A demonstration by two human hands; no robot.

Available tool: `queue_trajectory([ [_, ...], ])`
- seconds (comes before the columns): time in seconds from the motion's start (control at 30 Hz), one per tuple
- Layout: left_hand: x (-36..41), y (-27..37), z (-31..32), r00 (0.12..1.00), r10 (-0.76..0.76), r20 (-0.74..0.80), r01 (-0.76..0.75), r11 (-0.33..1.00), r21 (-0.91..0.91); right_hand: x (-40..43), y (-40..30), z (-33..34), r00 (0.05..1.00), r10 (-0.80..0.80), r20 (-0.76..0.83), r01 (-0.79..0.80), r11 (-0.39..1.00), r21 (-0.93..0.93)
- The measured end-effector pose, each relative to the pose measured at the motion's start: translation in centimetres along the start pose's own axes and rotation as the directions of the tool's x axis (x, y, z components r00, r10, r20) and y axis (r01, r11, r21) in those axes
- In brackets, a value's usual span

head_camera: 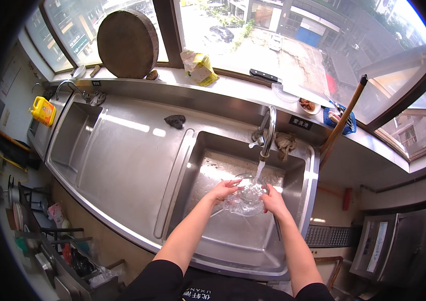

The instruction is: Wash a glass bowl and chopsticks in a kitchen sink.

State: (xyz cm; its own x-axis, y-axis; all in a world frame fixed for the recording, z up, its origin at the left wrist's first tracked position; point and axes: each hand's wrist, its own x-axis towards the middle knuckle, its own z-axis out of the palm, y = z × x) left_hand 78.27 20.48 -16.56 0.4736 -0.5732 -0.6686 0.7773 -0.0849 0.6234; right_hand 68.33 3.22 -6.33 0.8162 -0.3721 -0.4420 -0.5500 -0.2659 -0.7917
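Water runs from a curved metal faucet (272, 124) into a clear, transparent bowl (248, 209) above the right-hand basin of a stainless steel sink (231, 240). On the bowl's left side is my left hand (226, 191), its thumb and fingers at the rim. My right hand (272, 199) grips the bowl's right side and also has a thin, dark, long-handled thing (277, 227) in it, which points down along the forearm; what kind it is cannot be told. Splashing water blurs the inside of the bowl.
Crumpled cloths lie right of the faucet (285, 145) and on the steel drainboard (175, 121). Along the window ledge stand a round chopping block (127, 44), a yellow packet (201, 71), a cleaver (265, 76), a bowl of food (308, 106) and a blue basket (349, 124). A wooden pole (344, 116) leans at right.
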Motion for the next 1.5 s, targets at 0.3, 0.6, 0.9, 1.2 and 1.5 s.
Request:
queue_trajectory([
  [0.3,2.4,-5.7,5.0,0.99,0.042,-0.132,-0.072,0.971,-0.229,-2.3,4.1,3.7,0.877,-0.104,-0.469,0.137,0.99,0.037],
  [0.6,0.1,-4.7,7.5,0.967,0.242,-0.078,-0.239,0.761,-0.603,-1.2,4.1,4.8,0.957,0.164,-0.241,0.1,0.591,0.801],
  [0.9,-9.3,6.8,6.4,0.989,0.035,-0.147,0.012,0.951,0.308,3.8,9.7,5.5,0.996,0.063,-0.068,0.011,0.647,0.763],
  [1.2,-7.9,3.1,4.2,0.953,0.3,-0.048,-0.3,0.954,-0.002,3.3,5.9,4.1,0.921,0.219,0.324,-0.386,0.633,0.671],
  [1.5,0.8,-2.4,-2.1,0.977,0.125,0.174,-0.092,0.978,-0.188,1.7,1.7,1.8,0.959,-0.282,-0.006,0.278,0.941,0.194],
])
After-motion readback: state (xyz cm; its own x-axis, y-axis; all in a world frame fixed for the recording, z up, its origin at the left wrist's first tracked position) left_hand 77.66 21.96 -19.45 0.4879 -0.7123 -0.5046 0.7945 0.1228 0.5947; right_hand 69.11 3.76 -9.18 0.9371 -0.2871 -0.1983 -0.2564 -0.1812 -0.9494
